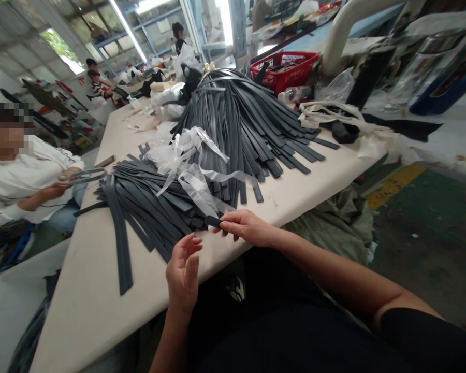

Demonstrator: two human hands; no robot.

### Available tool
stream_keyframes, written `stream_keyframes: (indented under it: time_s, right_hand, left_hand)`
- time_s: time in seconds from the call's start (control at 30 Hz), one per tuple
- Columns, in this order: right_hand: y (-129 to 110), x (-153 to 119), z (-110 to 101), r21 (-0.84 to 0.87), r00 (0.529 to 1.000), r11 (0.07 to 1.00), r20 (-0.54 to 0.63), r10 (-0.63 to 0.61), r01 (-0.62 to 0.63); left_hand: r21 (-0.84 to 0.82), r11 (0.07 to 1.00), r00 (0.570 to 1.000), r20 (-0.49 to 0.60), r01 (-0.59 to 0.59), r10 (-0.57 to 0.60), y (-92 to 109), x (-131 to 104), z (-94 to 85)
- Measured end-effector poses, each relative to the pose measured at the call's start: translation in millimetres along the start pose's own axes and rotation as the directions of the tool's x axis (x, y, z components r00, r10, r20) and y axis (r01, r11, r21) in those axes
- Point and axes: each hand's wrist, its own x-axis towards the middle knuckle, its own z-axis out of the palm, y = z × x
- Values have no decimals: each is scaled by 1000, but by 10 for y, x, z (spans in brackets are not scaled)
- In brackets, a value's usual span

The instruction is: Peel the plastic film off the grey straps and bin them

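Between the thumb and fingers of my right hand [244, 228] is the end of a dark strip [213, 221], above the table's near edge. To its left, my left hand [184, 269] is raised with fingers apart and slightly curled, holding nothing. Just beyond both hands lies a pile of dark grey strips [151, 202] on the pale table [89, 280]. A larger bundle of dark strips [236, 114] fans out behind it. Clear plastic ribbons [194, 155] lie tangled over the strips.
At the left, a person in a white top [27, 181] holds looped strips [87, 176]. A red basket [287, 70] and a clear bottle [295, 94] are behind the large bundle. White cloth scraps [334, 114] lie at the right. Other people sit farther back.
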Motion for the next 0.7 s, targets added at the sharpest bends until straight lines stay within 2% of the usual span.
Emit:
stream_keyframes:
  time_s: [0.03, 0.1, 0.17, 0.2, 0.3, 0.4, 0.47, 0.57, 0.7]
  right_hand:
    - [-29, -35, -13, -60, 1000, 998, -1, -18, 18]
    - [-85, -93, -23, -213, 997, 974, 10, -73, 73]
    - [-129, -129, -25, -353, 989, 924, 36, -145, 148]
    - [-143, -141, -30, -402, 982, 897, 50, -180, 185]
    - [-161, -205, -83, -469, 965, 853, -4, -262, 230]
    - [-145, -379, -171, -460, 941, 869, -174, -289, 181]
    - [-103, -552, -209, -439, 936, 888, -237, -260, 136]
    - [19, -814, -202, -403, 953, 912, -236, -191, 83]
    - [172, -1035, -135, -356, 967, 932, -207, -146, 65]
  left_hand:
    - [-73, 988, 987, 96, 134, -127, 20, 24, 15]
    - [-105, 946, 915, 307, 307, -263, 91, 95, 74]
    - [-99, 920, 847, 438, 378, -301, 168, 167, 171]
    - [-114, 910, 830, 467, 398, -305, 198, 197, 229]
    - [-227, 844, 820, 452, 486, -351, 238, 262, 406]
    - [-463, 682, 823, 366, 566, -434, 240, 320, 547]
    - [-597, 564, 816, 333, 570, -472, 241, 359, 616]
    - [-682, 463, 802, 328, 567, -499, 233, 394, 699]
    - [-670, 419, 774, 401, 613, -490, 219, 364, 788]
